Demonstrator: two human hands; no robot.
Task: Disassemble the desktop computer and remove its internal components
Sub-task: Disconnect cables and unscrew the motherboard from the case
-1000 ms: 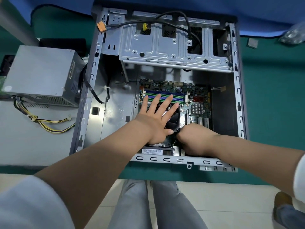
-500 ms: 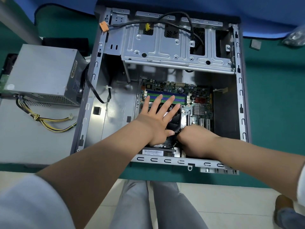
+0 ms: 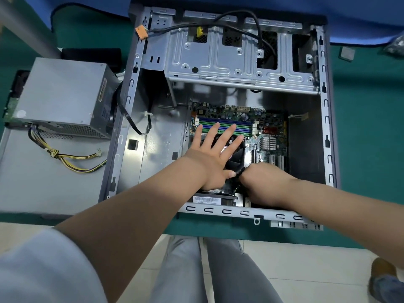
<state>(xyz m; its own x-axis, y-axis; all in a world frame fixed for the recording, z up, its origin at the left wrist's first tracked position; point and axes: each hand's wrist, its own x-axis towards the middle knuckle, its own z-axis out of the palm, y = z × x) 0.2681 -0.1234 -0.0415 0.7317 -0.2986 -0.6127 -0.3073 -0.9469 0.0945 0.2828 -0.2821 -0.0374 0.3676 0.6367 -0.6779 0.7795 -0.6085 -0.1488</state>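
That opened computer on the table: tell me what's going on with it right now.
A person is taking apart a desktop computer case that lies open on its side. The left hand lies flat with fingers spread on the black cooler fan over the circuit board. The right hand is curled at the fan's near corner; what it grips is hidden. The power supply already sits outside the case to the left, its yellow and black wires loose on a grey panel.

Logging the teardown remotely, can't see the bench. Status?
Left hand flat on CPU cooler fan. Right hand curled at its right edge, grip hidden. Power supply already out, left of case.
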